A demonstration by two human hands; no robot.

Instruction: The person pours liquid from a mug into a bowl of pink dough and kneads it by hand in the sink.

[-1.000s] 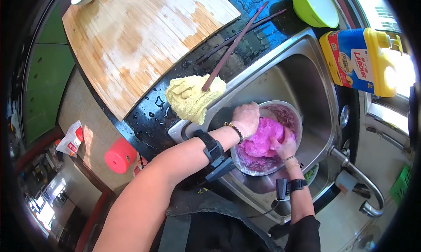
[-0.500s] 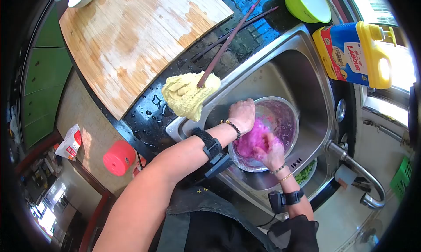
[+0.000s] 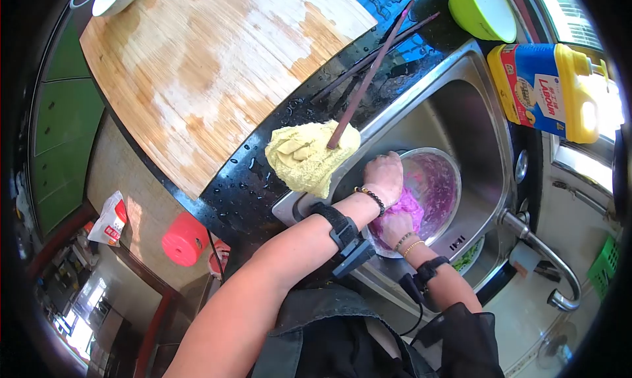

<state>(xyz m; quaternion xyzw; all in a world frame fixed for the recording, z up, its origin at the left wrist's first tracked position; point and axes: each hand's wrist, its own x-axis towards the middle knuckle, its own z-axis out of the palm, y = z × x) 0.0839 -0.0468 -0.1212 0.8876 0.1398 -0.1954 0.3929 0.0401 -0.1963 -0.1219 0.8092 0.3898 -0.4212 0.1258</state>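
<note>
A metal bowl point(image 3: 449, 187) stands in the steel sink, its inside wall smeared with pink residue. In it lies a lump of bright pink dough point(image 3: 409, 207). My left hand point(image 3: 384, 175) is closed at the bowl's rim on the left side, with its fingertips partly hidden. My right hand point(image 3: 397, 229) pushes down into the dough at the near side of the bowl, fingers curled and mostly out of sight. Beside the sink rests a lump of yellow dough point(image 3: 304, 155), with one brown chopstick point(image 3: 362, 95) lying against it.
A large wooden board point(image 3: 204, 69) covers much of the wet black counter. Beyond the sink point(image 3: 484, 101) are a yellow detergent jug point(image 3: 550, 92) and a green bowl point(image 3: 480, 13). The faucet point(image 3: 546, 253) reaches over at right, near a bowl of chopped greens point(image 3: 469, 256).
My right hand has moved down and closed into the pink dough, where its fingers were more spread before. My left hand stays at the bowl's rim. The whole view has shifted slightly.
</note>
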